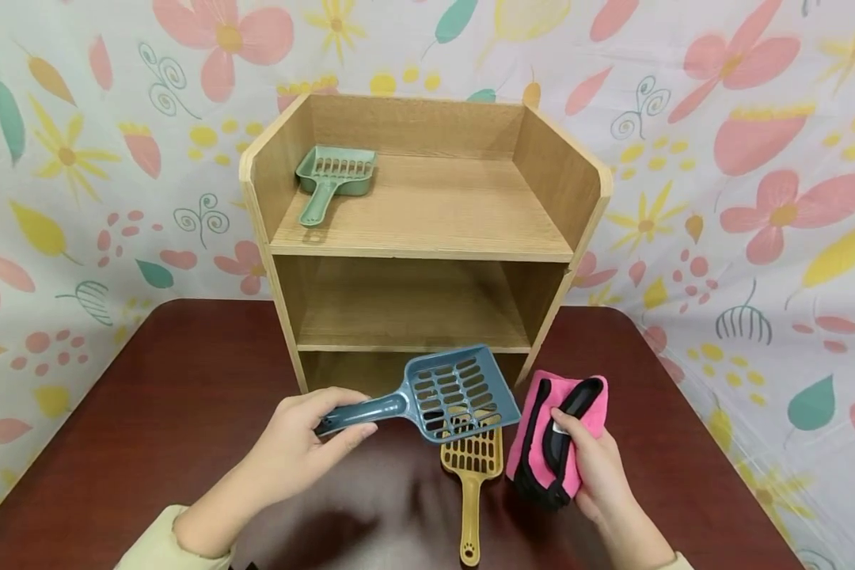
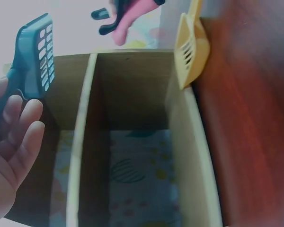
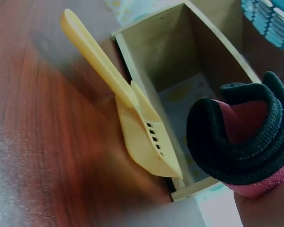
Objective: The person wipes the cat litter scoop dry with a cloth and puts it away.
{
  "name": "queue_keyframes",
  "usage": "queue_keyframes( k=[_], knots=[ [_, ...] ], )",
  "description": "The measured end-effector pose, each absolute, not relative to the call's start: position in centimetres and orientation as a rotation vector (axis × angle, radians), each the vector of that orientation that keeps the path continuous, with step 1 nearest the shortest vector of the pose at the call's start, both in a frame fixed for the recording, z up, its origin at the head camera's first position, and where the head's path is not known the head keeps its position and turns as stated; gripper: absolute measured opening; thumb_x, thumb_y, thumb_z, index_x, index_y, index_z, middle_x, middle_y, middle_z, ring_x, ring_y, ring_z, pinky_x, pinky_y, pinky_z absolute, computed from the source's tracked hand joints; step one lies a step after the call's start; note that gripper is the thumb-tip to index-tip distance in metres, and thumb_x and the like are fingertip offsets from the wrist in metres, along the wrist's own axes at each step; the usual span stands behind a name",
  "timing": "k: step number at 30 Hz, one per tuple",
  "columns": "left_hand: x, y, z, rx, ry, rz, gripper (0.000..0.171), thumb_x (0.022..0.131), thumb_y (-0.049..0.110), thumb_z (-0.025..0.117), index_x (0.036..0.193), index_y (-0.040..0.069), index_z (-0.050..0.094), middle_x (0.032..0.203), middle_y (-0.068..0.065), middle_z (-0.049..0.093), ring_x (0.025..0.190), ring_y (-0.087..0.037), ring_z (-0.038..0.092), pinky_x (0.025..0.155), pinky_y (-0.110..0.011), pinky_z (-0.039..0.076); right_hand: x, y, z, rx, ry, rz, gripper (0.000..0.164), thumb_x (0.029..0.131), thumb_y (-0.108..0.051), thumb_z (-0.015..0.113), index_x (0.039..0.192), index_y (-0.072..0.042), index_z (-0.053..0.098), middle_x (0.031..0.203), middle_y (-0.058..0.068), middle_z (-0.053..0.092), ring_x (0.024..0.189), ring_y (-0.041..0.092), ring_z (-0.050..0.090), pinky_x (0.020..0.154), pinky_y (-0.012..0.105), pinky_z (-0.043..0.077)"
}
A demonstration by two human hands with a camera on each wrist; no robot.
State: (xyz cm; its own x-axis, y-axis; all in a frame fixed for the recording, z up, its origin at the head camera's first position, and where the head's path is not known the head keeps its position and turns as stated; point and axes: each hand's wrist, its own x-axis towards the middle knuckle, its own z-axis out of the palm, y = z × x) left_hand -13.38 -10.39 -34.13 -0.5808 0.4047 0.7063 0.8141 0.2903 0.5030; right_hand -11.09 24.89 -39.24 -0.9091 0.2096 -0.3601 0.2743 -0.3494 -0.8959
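My left hand point(image 1: 302, 439) grips the handle of a blue slotted litter scoop point(image 1: 463, 392), raised above the table with its scoop end pointing right. A folded pink cloth with black edging point(image 1: 534, 443) is in my right hand point(image 1: 598, 471), thumb pressed over its folds. Between the hands a yellow litter scoop point(image 1: 472, 467) rests on the table against the shelf's front, handle toward me; the blue scoop overlaps its top in the head view. The right wrist view shows the cloth's rolled black edge point(image 3: 246, 137) close up.
A wooden shelf point(image 1: 420, 257) with several levels stands at the back of the dark red table point(image 1: 207, 380). On its top level, at the left, lies a green litter scoop point(image 1: 335, 178). A flower-patterned curtain point(image 1: 777, 158) hangs behind and at both sides.
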Motion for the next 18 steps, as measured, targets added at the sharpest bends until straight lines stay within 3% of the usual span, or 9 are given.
queue_keyframes(
  k=[12,18],
  knots=[
    [-13.9,-10.6,-29.4,-1.09,-1.976,-1.215,0.023,0.078,0.011,0.076,0.099,0.007,0.068,0.074,0.001,0.066,0.057,0.0,0.049,0.049,-0.011,0.038,-10.6,24.8,-39.9,0.615,1.759,-2.528,0.01,0.094,-0.025,0.058,0.101,-0.019,0.054,0.08,-0.008,0.07,0.073,0.009,0.069,0.069,0.026,0.056],
    [-14.5,-10.4,-27.6,-0.966,-1.918,-1.208,0.024,0.078,0.012,0.076,0.1,0.004,0.07,0.076,-0.001,0.069,0.062,0.002,0.053,0.054,-0.012,0.042,-10.3,25.3,-40.1,0.62,1.767,-2.532,0.006,0.095,-0.025,0.056,0.1,-0.02,0.056,0.08,-0.008,0.07,0.073,0.009,0.069,0.068,0.025,0.056]
  ],
)
